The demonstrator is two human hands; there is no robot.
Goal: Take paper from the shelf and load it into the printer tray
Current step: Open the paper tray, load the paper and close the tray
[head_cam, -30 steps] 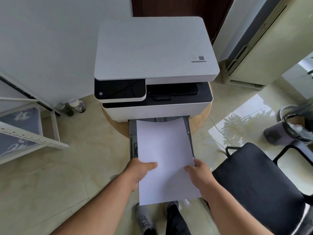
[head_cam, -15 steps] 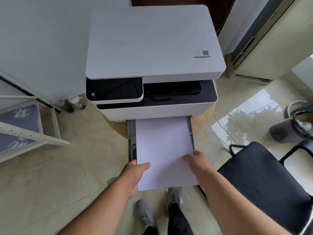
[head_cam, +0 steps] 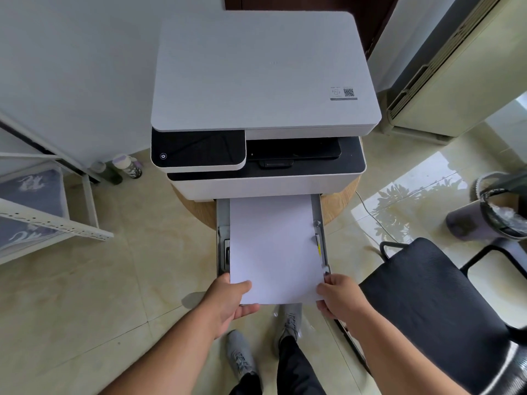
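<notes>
Standing on a round wooden table (head_cam: 199, 212), the printer (head_cam: 265, 109) is white and grey, with a flat lid on top and a black panel at its front left. The floor (head_cam: 85, 295) is of glossy beige tiles. A white wall is at the far left, a dark door behind the printer, and a cream cabinet-like unit (head_cam: 462, 75) at the far right. A white metal shelf (head_cam: 48, 220) with grey patterned cloth stands at the left, and two small bottles (head_cam: 127, 166) stand on the floor near the wall. At the right there is a black chair (head_cam: 433, 309), and farther right a bin (head_cam: 502, 212) with a plastic liner.

The tray (head_cam: 222, 238) is pulled out from under the printer toward the person. The paper (head_cam: 273, 246) lies in the tray between its side rails. Its long axis runs from near to far, and its far edge goes under the printer body. The near edge sticks out past the tray end.

The left hand (head_cam: 231, 300) grips the near left corner of the paper, thumb on top and fingers below. The right hand (head_cam: 339, 295) grips the near right corner, with fingers curled around the edge. Below them the person's grey shoes (head_cam: 242, 357) and dark trousers are seen.
</notes>
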